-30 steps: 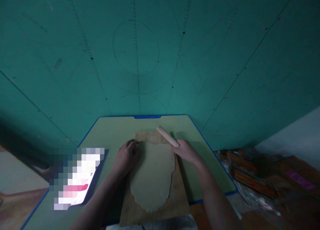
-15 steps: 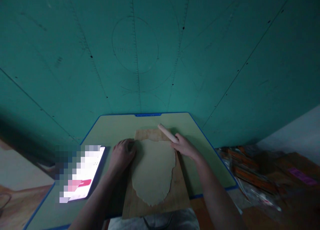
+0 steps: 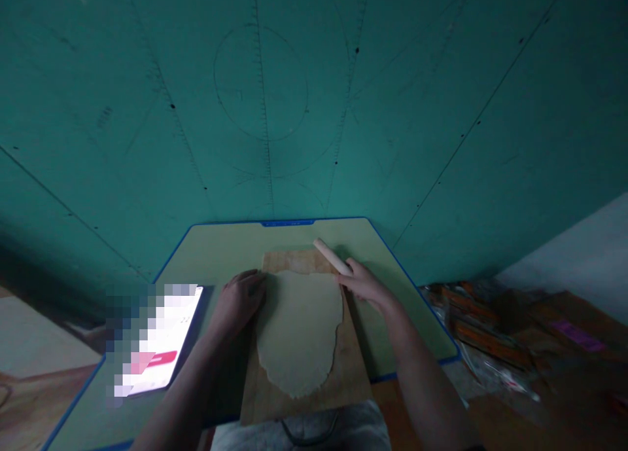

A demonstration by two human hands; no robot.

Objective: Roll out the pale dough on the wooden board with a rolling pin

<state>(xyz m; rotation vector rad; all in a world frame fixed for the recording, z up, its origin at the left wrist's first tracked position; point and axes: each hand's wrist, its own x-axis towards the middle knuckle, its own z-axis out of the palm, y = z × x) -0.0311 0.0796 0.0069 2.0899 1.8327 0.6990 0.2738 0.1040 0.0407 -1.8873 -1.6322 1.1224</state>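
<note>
A large flat sheet of pale dough [image 3: 299, 333] with an uneven edge lies on a wooden board [image 3: 350, 372]. My right hand [image 3: 360, 282] is closed round one end of a light rolling pin [image 3: 330, 254], whose other end points up and left over the board's far edge. Curled at the board's upper left edge, my left hand [image 3: 243, 297] has its fingertips at the dough's margin; whether they pinch the dough or the board is too dark to tell.
The board rests on a pale table with a blue rim [image 3: 402, 258]. A lit tablet or phone [image 3: 164, 340] lies at the left. A green wall [image 3: 294, 110] rises behind the table. Plastic-wrapped packages [image 3: 485, 333] and a cardboard box [image 3: 569, 320] are at the right.
The rolling pin and my right hand have shifted slightly up and to the right relative to the board. My left hand stays at the board's left edge. The whole view has moved a little.
</note>
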